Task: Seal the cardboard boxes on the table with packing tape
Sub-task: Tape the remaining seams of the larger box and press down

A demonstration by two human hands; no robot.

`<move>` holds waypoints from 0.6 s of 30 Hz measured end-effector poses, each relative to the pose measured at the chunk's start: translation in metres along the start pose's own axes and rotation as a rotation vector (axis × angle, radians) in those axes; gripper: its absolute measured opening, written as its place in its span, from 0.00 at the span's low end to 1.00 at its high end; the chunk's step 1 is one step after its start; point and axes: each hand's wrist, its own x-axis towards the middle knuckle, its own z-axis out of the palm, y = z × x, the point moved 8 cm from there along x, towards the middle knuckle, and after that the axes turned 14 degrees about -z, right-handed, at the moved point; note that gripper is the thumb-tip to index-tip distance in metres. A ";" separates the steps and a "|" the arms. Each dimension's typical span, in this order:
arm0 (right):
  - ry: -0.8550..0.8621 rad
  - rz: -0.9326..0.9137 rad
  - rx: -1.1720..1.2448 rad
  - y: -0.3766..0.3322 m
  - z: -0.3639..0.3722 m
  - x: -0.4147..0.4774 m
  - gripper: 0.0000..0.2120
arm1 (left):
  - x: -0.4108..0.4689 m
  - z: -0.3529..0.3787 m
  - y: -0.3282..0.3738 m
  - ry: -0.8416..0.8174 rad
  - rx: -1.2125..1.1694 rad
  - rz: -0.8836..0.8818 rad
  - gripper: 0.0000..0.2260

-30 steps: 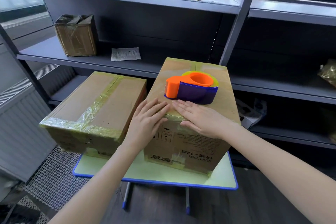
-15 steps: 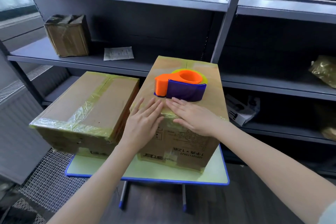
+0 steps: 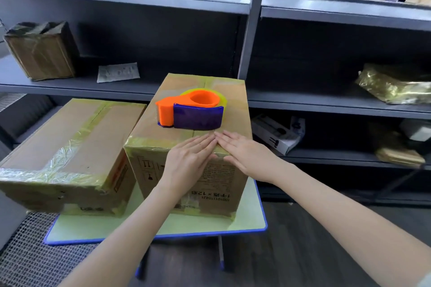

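Two flat hands are what we use for this step. Our left hand (image 3: 189,161) and our right hand (image 3: 245,154) lie side by side on the near top edge of the taller box (image 3: 233,91). The fingers are straight and the fingertips almost meet in the middle. Neither hand grips anything; both just press down.

We think we are rubbing the yellowish tape (image 3: 149,143) onto that edge so it sticks. To do it well, we should push hard and slide our hands out from the middle toward the corners, so no bubbles or wrinkles stay. We should also rub the tape down over the edge onto the front side. We must not bump the orange and purple tape roller (image 3: 191,112), which sits on top of the box just behind our fingers.

The taller box stands on the right part of the small table (image 3: 163,223). It is brown, with shiny tape on its near and far top edges. We cannot tell if its middle seam is taped. The flatter box (image 3: 77,137) sits just beside it on the left, with crinkly tape already across its top.
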 end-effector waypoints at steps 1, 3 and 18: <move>-0.006 -0.007 0.035 0.000 0.000 -0.001 0.27 | 0.000 0.000 0.002 -0.013 0.018 -0.004 0.16; -0.005 -0.003 0.217 0.005 -0.003 -0.007 0.25 | 0.001 0.001 0.008 -0.048 0.053 -0.011 0.18; 0.094 0.013 0.485 0.048 0.000 -0.057 0.25 | 0.009 0.024 0.064 0.042 -0.060 0.086 0.14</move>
